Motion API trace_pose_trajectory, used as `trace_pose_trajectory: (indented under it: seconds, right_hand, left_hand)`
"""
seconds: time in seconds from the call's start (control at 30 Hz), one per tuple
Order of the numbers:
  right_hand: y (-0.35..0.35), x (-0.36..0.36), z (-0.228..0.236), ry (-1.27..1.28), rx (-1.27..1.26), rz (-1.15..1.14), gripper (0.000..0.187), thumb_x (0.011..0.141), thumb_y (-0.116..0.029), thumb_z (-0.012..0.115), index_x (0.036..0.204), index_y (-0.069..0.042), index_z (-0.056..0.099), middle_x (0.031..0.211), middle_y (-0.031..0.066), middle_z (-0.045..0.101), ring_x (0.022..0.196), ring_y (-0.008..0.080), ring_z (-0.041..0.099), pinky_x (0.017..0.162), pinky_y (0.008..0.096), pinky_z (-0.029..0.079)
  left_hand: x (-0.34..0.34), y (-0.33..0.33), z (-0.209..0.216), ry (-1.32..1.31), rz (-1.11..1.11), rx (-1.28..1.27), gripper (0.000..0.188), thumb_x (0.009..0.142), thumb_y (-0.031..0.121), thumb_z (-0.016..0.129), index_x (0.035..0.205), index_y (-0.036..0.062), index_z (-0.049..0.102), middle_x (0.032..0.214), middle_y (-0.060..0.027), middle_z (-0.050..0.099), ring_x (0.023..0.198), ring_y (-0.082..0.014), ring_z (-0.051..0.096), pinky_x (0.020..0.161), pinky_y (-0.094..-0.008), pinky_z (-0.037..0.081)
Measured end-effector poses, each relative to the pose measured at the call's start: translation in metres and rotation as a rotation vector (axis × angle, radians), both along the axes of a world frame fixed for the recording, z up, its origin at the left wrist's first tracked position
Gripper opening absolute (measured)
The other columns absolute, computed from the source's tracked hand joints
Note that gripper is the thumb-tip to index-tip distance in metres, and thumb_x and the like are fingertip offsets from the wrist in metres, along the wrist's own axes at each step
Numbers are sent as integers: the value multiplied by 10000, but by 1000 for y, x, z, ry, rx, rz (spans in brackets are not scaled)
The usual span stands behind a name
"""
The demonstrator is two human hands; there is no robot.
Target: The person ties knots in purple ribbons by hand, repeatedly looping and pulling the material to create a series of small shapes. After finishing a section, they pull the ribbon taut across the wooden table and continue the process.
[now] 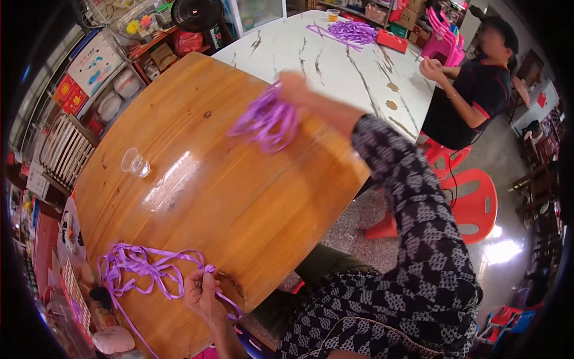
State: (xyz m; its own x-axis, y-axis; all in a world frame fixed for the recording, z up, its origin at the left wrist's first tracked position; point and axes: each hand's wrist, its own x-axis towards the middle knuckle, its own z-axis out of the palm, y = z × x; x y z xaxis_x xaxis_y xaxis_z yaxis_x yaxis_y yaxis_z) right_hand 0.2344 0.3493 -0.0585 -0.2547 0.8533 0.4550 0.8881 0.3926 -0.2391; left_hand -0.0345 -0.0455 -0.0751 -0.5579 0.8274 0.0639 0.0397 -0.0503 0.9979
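Head view: right hand reaches across the wooden counter, fingers closed on a ribbon bundle (blurred). Left hand pinches loose ribbon at the near edge. Light, limp, likely slippery; best gripped bunched together.

Motion blurs the right hand and its purple ribbon bundle.

A small clear plastic cup lies tipped on its side on the round wooden worktop, beside a white marble-patterned table. A seated person in a dark top rests an arm there, near red plastic chairs and pink chairs.
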Motion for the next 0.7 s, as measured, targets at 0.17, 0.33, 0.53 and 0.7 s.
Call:
trace_pose_trajectory:
  seconds: [0.17, 0.33, 0.53, 0.7]
  right_hand:
    - [58, 145, 61, -143, 37, -317, 389, 661, -260, 629, 979, -40, 590, 976, 178, 612, 923, 331, 589, 820, 401, 459]
    - [34, 159, 68, -277, 238, -134, 334, 676, -251, 638, 944, -51, 636, 882, 163, 639, 866, 339, 597, 760, 433, 475]
    - [-135, -15, 22, 868, -458, 854, 214, 797, -18, 553, 989, -50, 641, 926, 66, 644, 770, 128, 587, 688, 263, 468]
    - [-258, -82, 32, 588, -439, 1045, 285, 718, -48, 692, 996, -49, 626, 837, 60, 616, 765, 197, 562, 673, 292, 467]
  left_hand:
    - [3, -4, 9, 55, 24, -48, 145, 811, 99, 623, 868, -26, 578, 749, -73, 613, 613, -77, 515, 572, -187, 397]
    - [9, 5, 24, 102, -29, -171, 98, 822, 63, 585, 861, -26, 577, 722, -50, 588, 647, -88, 530, 608, -206, 421]
    - [14, 10, 33, -278, -181, -103, 120, 820, 48, 587, 903, -37, 569, 778, -101, 617, 631, -140, 569, 572, -230, 445]
    - [21, 7, 48, -434, -200, -132, 139, 824, 75, 609, 913, -28, 580, 779, -80, 618, 573, -75, 519, 474, -172, 386]
